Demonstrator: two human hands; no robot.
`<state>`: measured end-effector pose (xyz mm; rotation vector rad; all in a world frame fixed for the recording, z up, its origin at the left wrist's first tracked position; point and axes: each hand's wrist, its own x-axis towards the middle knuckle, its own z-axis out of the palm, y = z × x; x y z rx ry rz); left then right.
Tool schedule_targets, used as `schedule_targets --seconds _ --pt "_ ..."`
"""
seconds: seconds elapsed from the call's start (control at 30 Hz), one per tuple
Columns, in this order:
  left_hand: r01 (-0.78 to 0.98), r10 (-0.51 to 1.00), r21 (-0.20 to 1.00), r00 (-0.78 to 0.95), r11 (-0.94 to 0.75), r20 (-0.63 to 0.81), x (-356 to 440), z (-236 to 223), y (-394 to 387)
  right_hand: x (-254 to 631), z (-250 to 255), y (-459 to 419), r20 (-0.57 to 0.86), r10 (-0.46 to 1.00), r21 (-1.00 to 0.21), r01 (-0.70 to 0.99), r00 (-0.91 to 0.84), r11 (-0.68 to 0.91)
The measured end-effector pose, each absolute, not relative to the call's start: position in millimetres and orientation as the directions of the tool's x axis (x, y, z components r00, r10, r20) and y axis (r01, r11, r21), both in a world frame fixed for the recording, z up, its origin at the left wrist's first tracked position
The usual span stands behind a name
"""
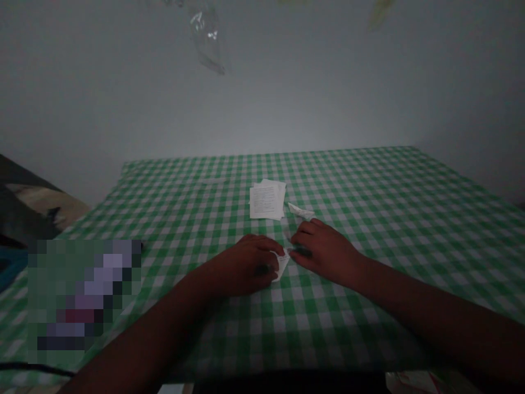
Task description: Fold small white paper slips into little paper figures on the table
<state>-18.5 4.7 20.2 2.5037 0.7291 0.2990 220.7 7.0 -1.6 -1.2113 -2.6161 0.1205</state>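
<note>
My left hand (241, 267) lies palm down on the green-and-white gingham tablecloth (348, 191), its fingertips over a narrow white paper slip (281, 265). My right hand (326, 251) rests just to the right, its fingertips close to the slip's upper end. Part of the slip is hidden under my left fingers. Farther ahead lies a small stack of printed white sheets (266, 200), with a small folded scrap of white paper (301, 210) to its right. Neither hand touches these.
A pixelated patch (84, 295) covers something at the table's left. A dark cable (36, 368) runs along the lower left. The far table edge (266, 155) meets a pale wall (262, 93). Clear plastic (207, 41) hangs at the top.
</note>
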Motion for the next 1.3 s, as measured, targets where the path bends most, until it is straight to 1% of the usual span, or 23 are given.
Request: schedule_targets --seconds 0.17,0.23,0.3,0.37,0.43,0.5,0.7,0.97,1.3 --pt "0.375 0.500 0.547 0.861 -0.748 0.093 -15 17 2 219 -7 12 0.210 0.770 -0.190 0.747 -0.603 0.637" --pt "0.377 0.493 0.539 0.866 -0.753 0.083 -13 17 0 220 -8 15 0.221 0.768 -0.206 0.741 -0.601 0.639" --pt "0.395 0.499 0.526 0.864 -0.753 0.065 -11 17 -1 221 -8 16 0.230 0.757 -0.250 0.715 -0.612 0.653" --pt "0.415 0.513 0.517 0.856 -0.749 0.056 -9 16 -2 223 -6 17 0.233 0.736 -0.324 0.663 -0.636 0.675" --pt "0.427 0.528 0.505 0.847 -0.750 0.067 -7 13 -2 224 -5 16 0.224 0.709 -0.390 0.605 -0.669 0.694" --pt "0.429 0.536 0.490 0.839 -0.759 0.096 -6 9 -1 224 -5 15 0.212 0.687 -0.418 0.571 -0.695 0.707" --pt "0.424 0.536 0.442 0.828 -0.790 0.164 -4 0 0 220 -4 14 0.193 0.677 -0.381 0.582 -0.710 0.718" --pt "0.464 0.547 0.397 0.828 -0.792 0.124 -2 2 -1 212 -5 15 0.176 0.727 -0.303 0.666 -0.664 0.682" --pt "0.470 0.552 0.389 0.825 -0.792 0.126 -2 -1 -1 210 -8 18 0.174 0.725 -0.255 0.681 -0.666 0.687"
